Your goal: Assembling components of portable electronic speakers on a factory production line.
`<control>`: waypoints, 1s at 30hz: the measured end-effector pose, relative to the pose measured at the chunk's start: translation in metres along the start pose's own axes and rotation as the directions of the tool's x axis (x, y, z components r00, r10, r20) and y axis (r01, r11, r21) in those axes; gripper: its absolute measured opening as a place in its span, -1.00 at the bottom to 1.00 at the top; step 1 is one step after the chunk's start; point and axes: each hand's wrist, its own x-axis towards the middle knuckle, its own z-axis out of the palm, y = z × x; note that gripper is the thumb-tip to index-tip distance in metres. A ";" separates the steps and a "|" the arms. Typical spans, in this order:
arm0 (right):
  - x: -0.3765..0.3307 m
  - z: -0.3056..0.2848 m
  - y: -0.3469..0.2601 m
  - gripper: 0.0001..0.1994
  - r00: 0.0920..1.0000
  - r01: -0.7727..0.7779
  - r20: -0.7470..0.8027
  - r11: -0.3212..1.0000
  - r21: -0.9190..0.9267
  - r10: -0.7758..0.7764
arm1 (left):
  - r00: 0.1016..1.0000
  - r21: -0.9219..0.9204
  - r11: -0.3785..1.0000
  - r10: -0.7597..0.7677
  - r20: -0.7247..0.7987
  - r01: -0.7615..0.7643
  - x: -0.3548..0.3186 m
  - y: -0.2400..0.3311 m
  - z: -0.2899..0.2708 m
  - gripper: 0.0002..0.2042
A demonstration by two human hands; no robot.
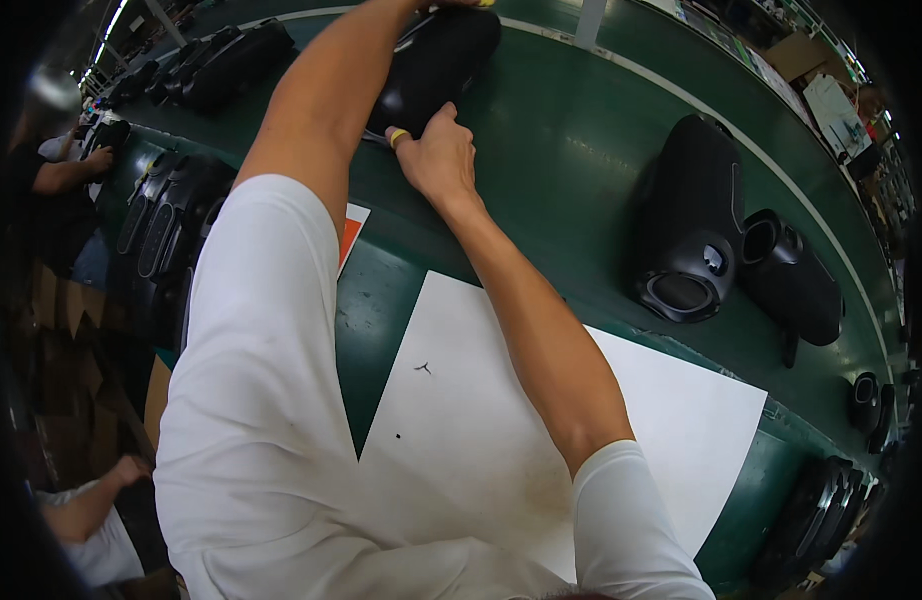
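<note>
Speaker [446, 60] on green bench [561, 150], right hand [441, 158] grasping its near end, left hand [449, 3] at far end, mostly cropped, grip I can't tell, white sheet [461, 420] nearer.

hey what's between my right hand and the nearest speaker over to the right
Just bare green tabletop. The head view shows that stretch, from the right hand across to the large black speaker.

From here the smooth green surface [551, 130] gleams; toward its far edge, the rounded black speaker [441, 62] looks like dull-sheened plastic; the white rectangular sheet [461, 400], matt paper.
</note>
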 end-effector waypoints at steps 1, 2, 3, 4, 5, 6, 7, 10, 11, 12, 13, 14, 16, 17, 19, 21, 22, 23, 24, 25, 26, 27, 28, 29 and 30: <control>0.006 0.003 0.012 -0.04 1.000 -0.008 -0.008 1.000 -0.001 0.008 | 0.999 -0.006 1.000 -0.023 0.038 0.023 0.004 -0.008 -0.005 -0.27; 0.018 0.007 0.028 -0.07 0.998 0.042 -0.061 0.989 0.140 -0.034 | 0.997 -0.008 0.999 -0.040 0.062 0.040 0.007 -0.009 -0.019 -0.27; 0.025 0.013 0.032 -0.10 0.992 0.103 -0.104 0.954 0.280 -0.077 | 0.994 -0.007 0.997 -0.072 0.081 0.073 0.005 -0.020 -0.037 -0.28; 0.011 0.008 0.014 -0.18 0.989 0.121 -0.119 0.956 0.268 -0.092 | 0.988 0.006 0.991 -0.133 0.077 0.133 -0.013 -0.040 -0.072 -0.28; 0.018 0.021 0.013 -0.18 0.994 0.107 -0.047 0.873 0.476 -0.096 | 0.960 0.088 0.956 -0.275 -0.054 0.279 -0.040 -0.064 -0.096 -0.30; 0.018 0.013 0.010 -0.17 0.998 0.049 0.005 0.770 0.636 -0.068 | 0.918 0.141 0.911 -0.368 -0.148 0.388 -0.053 -0.060 -0.085 -0.32; 0.009 0.000 0.014 -0.14 0.989 -0.132 0.143 0.597 0.792 0.028 | 0.924 0.144 0.918 -0.347 -0.162 0.370 -0.076 -0.060 -0.088 -0.38; 0.010 -0.060 0.077 -0.18 0.979 -0.192 0.142 0.431 0.882 0.144 | 0.855 -0.079 0.884 -0.465 -0.229 0.460 -0.133 0.038 -0.015 -0.42; -0.003 -0.061 0.061 -0.20 0.972 -0.210 0.139 0.435 0.876 0.190 | 0.838 -0.075 0.873 -0.484 -0.251 0.482 -0.165 0.036 -0.028 -0.42; -0.017 -0.062 0.047 -0.23 0.984 -0.123 0.048 0.452 0.883 0.173 | 0.838 -0.115 0.882 -0.470 -0.277 0.457 -0.196 0.036 -0.039 -0.46; -0.017 -0.067 0.046 -0.23 0.988 -0.052 -0.017 0.434 0.899 0.153 | 0.848 -0.151 0.897 -0.442 -0.293 0.415 -0.223 0.045 -0.045 -0.51; -0.015 -0.080 0.056 -0.23 0.983 0.023 -0.097 0.423 0.906 0.155 | 0.858 -0.147 0.902 -0.432 -0.278 0.406 -0.245 0.066 -0.046 -0.51; -0.061 -0.109 0.038 -0.35 0.967 0.036 -0.136 0.407 0.913 0.217 | 0.944 -0.117 0.952 -0.299 -0.142 0.284 -0.300 0.087 -0.040 -0.45; -0.076 -0.120 0.038 -0.44 0.991 0.043 -0.094 0.421 0.906 0.100 | 0.933 -0.130 0.956 -0.287 -0.218 0.264 -0.321 0.074 -0.044 -0.43; -0.142 -0.150 0.020 -0.57 0.982 0.007 -0.075 0.369 0.929 0.171 | 0.923 0.013 0.975 -0.207 -0.325 0.223 -0.416 0.125 -0.029 -0.50; -0.200 -0.187 0.030 -0.70 0.950 0.142 -0.240 0.410 0.901 0.199 | 0.922 0.036 0.985 -0.143 -0.361 0.167 -0.513 0.176 -0.004 -0.47; -0.228 -0.208 0.049 -0.68 0.923 0.278 -0.374 0.510 0.814 0.094 | 0.908 -0.011 0.994 -0.106 -0.404 0.111 -0.540 0.193 0.022 -0.45; -0.265 -0.241 0.067 -0.62 0.944 0.184 -0.287 0.459 0.869 0.166 | 0.848 0.144 0.989 0.056 -0.527 0.024 -0.535 0.192 0.068 -0.45; -0.312 -0.283 0.085 -0.57 0.964 0.125 -0.220 0.476 0.871 0.149 | 0.966 -0.003 0.999 0.034 -0.256 -0.036 -0.558 0.225 0.086 -0.57; -0.352 -0.298 0.083 -0.48 0.978 -0.035 -0.057 0.428 0.903 0.200 | 0.905 0.013 0.995 0.091 -0.415 -0.094 -0.599 0.243 0.115 -0.63; -0.382 -0.299 0.087 -0.42 0.971 -0.059 -0.060 0.473 0.879 0.232 | 0.909 -0.017 0.996 0.073 -0.409 -0.088 -0.615 0.242 0.138 -0.60; -0.407 -0.302 0.099 -0.43 0.951 -0.011 -0.159 0.542 0.840 0.266 | 0.918 -0.103 0.994 -0.003 -0.396 -0.041 -0.635 0.247 0.161 -0.57; -0.418 -0.305 0.116 -0.44 0.937 -0.007 -0.188 0.551 0.834 0.296 | 0.903 -0.162 0.986 -0.044 -0.426 -0.028 -0.654 0.246 0.178 -0.57; -0.437 -0.298 0.119 -0.46 0.897 0.000 -0.269 0.607 0.795 0.351 | 0.898 -0.195 0.976 0.002 -0.441 -0.098 -0.676 0.245 0.193 -0.57; -0.445 -0.301 0.134 -0.48 0.898 -0.016 -0.258 0.613 0.790 0.357 | 0.906 -0.240 0.963 0.008 -0.423 -0.121 -0.687 0.241 0.208 -0.57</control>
